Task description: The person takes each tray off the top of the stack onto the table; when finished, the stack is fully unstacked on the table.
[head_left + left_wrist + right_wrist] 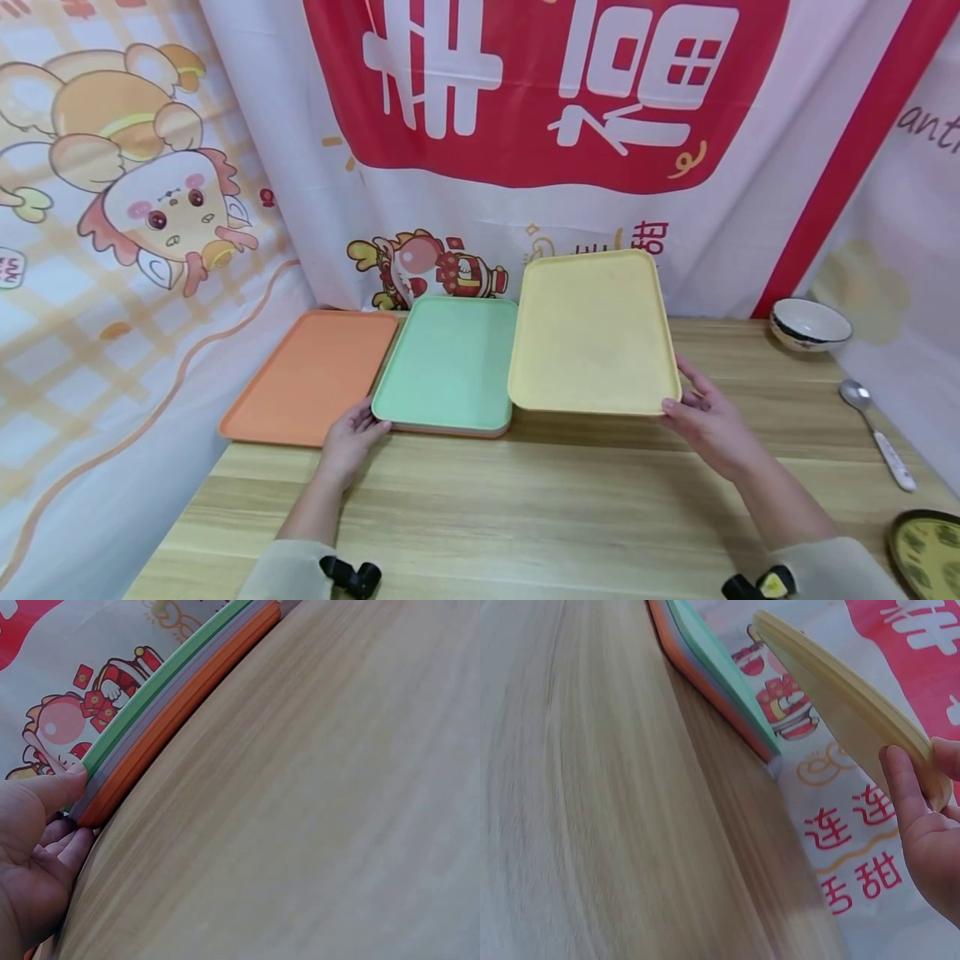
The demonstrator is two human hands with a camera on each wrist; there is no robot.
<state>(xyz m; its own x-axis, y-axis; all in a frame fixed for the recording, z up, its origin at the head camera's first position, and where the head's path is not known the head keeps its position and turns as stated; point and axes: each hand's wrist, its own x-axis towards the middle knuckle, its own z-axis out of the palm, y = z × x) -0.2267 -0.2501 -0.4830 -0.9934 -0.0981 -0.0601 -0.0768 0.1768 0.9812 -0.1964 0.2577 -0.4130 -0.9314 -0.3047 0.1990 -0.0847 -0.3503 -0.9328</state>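
Note:
In the head view, my right hand [708, 425] holds a yellow tray [596, 333] by its near right corner, raised off the table. The right wrist view shows the fingers bent at the edge of that tray [847, 697], which is seen edge-on. My left hand [352, 442] is at the near left corner of a tray stack, topped by a green tray [450, 362]. Seen from the left wrist, the thumb presses the green rim, with a purple tray [135, 746] and an orange tray [180, 712] beneath and the fingers curled below.
Left of the stack, another orange tray [311, 379] lies flat on the wooden table [480, 517]. On the right are a bowl [810, 323], a spoon [877, 433] and a dark-rimmed patterned plate [930, 554]. A printed cloth [480, 200] hangs behind the table.

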